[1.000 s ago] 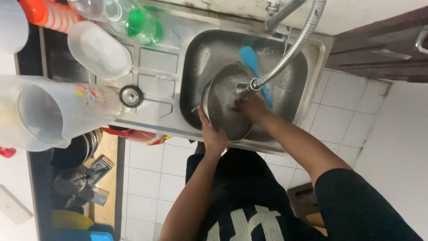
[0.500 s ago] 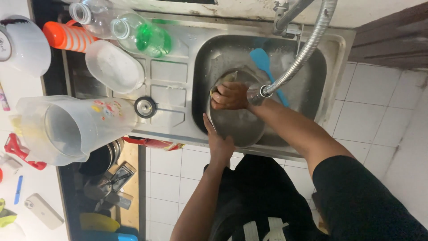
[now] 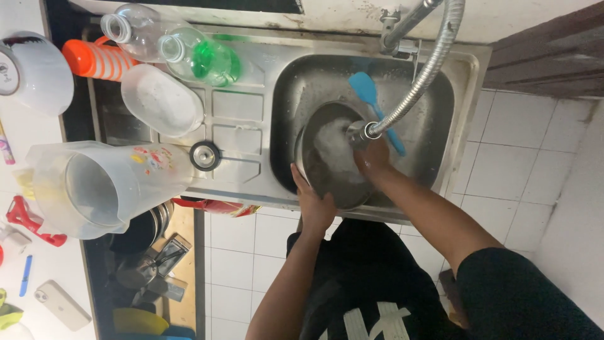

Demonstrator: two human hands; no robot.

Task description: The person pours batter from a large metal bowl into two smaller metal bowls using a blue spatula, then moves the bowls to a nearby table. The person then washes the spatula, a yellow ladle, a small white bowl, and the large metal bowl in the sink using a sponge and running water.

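head view shows the steel sink (image 3: 465,94), a round metal pot (image 3: 327,182) tilted inside it. left hand (image 3: 313,204) grips the pot's near rim; right hand (image 3: 372,160) has slid from the middle to the far side under the hose nozzle (image 3: 358,133), grip unclear.
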